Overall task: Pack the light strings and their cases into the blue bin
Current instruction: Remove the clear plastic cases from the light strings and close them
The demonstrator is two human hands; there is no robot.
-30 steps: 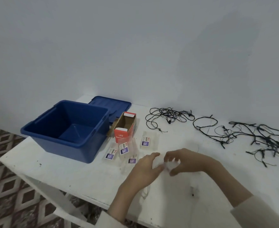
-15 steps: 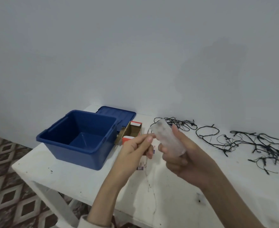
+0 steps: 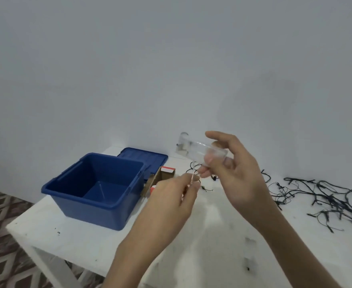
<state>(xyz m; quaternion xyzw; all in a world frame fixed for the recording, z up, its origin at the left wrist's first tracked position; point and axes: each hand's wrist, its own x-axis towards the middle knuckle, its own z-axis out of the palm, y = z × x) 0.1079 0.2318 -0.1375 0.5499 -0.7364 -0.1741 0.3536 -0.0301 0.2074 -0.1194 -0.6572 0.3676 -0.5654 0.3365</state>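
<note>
— Clear plastic, that case (image 3: pixel 200 151); why hold it up in the air and not on the surface (image 3: pixel 83 242)?

— So the wire (image 3: pixel 192 173) can hang free beneath it, I'd judge; the right hand (image 3: pixel 237 179) has thumb and fingers curled round one end of the case, and the other end reaches out to the left; the left hand (image 3: pixel 171 200) sits just below, fingertips pinched together on the thin wire where it drops from the case.

— One hand anchors, then, and the other feeds?

— That's my reading (winding in or drawing out, I can't tell which; the wire is too fine to follow past the pinch); a strand that thin would likely kink or snag if tugged, so a light pinch suits it.

— And the bin (image 3: pixel 92 210)?

— Open, on the left of the surface, near the hands but apart from them; I see nothing inside it; its lid (image 3: pixel 146 161) lies flat behind it, clear of anything lowered in from above.

— How much of the job is left?

— Most of it, I'd say; black strings (image 3: pixel 326 196) lie loose and tangled on the right of the surface, well apart from the bin; a cardboard box (image 3: pixel 164 175) with its end open sits just beside the bin's right side, partly hidden by the left hand; nothing is packed yet.
</note>
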